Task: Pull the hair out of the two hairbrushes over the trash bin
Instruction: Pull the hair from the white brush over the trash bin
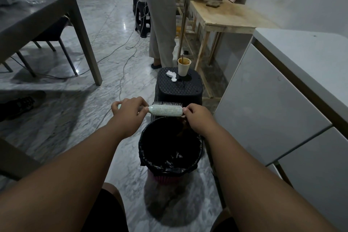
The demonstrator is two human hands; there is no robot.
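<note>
A pale green hairbrush point(166, 110) lies level above the far rim of the trash bin point(197, 154), bristles pointing up and away. My left hand point(128, 112) is closed around its handle, which is mostly hidden. My right hand point(197, 117) pinches at the brush's tip, and a dark brown tuft of hair point(185, 125) hangs under its fingers over the bin. The bin is lined with a black bag. Only one brush is in view.
A black plastic stool point(178, 86) behind the bin carries a paper cup point(184, 67) and a crumpled tissue point(171, 75). A person point(160, 15) stands at a wooden bench point(226, 15). White cabinet point(273, 100) on the right, grey table point(37, 17) on the left, cables on the floor.
</note>
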